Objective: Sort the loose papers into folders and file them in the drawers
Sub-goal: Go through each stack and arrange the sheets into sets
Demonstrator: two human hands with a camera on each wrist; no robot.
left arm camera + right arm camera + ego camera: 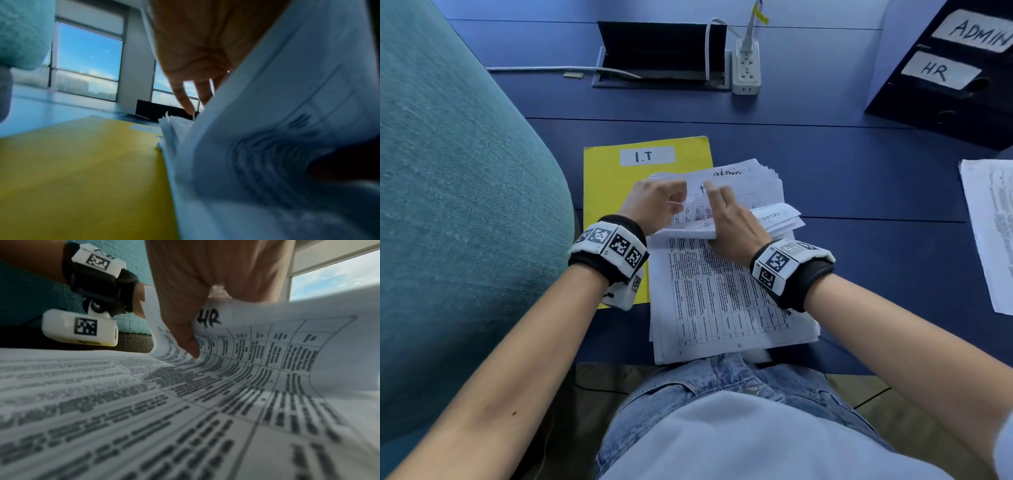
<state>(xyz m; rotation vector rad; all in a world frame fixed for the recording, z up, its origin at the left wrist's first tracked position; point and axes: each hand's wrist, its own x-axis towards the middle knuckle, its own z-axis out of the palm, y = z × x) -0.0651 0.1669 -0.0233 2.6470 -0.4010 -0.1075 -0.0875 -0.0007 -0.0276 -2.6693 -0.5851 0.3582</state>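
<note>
both hands, left hand and right hand, pinch a folded-back sheet atop the paper stack, beside the yellow folder.

Your left hand and right hand meet over a thick stack of white printed papers on the dark blue table, your fingers curled round the folded-back top sheets. The stack overlaps a yellow card folder labelled "I.T". A black drawer unit labelled "ADMIN" and "HR" stands at the far right.
</note>
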